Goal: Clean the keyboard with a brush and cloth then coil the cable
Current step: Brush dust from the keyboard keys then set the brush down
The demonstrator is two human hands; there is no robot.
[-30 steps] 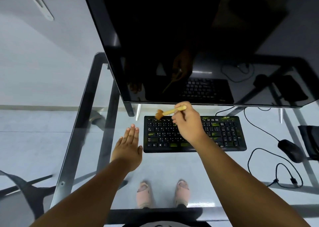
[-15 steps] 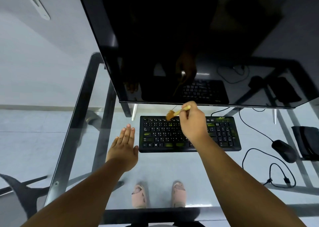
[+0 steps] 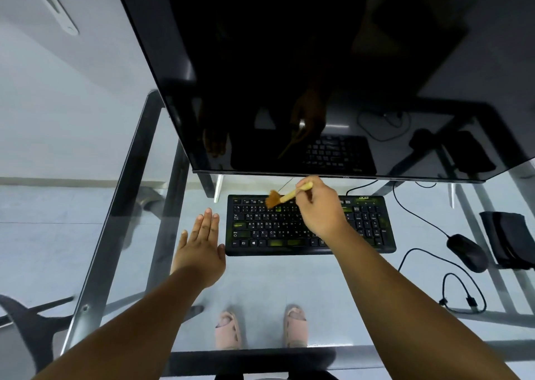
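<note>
A black keyboard with green-tinted keys lies on the glass desk, under the monitor's lower edge. My right hand hovers over its middle and grips a small wooden brush; the brown bristles touch the top key row left of centre. Flat on the glass just left of the keyboard lies my left hand, fingers stretched, thumb near the keyboard's left edge. The keyboard's cable leaves its back right and runs under the monitor. A dark folded cloth sits at the far right.
A large dark monitor overhangs the desk's back half. A black mouse with a looped cable lies right of the keyboard. The desk's metal frame runs down the left. My feet show through the glass.
The brush has swept along the top key row, first rightward then back left toward the centre-left. My left hand stays flat beside the keyboard. The camera has shifted slightly.
</note>
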